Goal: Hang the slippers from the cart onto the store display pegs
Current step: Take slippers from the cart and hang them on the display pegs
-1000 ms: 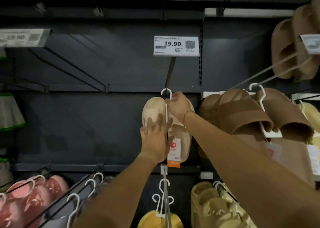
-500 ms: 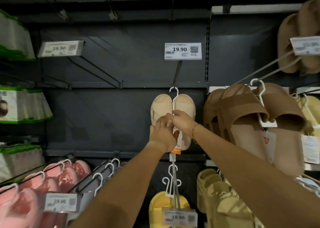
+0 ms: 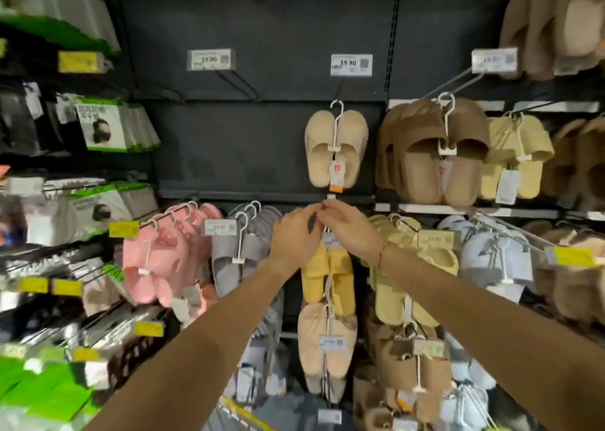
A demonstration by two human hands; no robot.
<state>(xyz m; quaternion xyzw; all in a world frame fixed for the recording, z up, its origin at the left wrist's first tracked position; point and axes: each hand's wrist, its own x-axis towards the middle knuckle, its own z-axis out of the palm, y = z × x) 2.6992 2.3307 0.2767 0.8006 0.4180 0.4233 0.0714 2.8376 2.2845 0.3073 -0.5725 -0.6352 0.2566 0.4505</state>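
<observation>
1. Dark matte back panel (image 3: 255, 142) behind thin wire pegs; smooth beige foam slippers (image 3: 335, 149) hang on a white plastic hanger (image 3: 336, 126).
2. Our left hand (image 3: 294, 237) and right hand (image 3: 352, 230) meet below them, fingertips touching; whether they pinch anything we cannot tell.

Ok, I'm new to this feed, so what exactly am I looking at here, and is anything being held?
There is no machine: a person wears one wide-angle camera on the head, so you see their own arms reaching into a shop display. The beige slippers hang by a white hanger on the peg under the 19.90 price tag, with neither hand on them. Below, the left hand and right hand meet fingertip to fingertip in front of the peg that carries the yellow slippers. Whether the hands pinch anything is too blurred to tell.
</observation>
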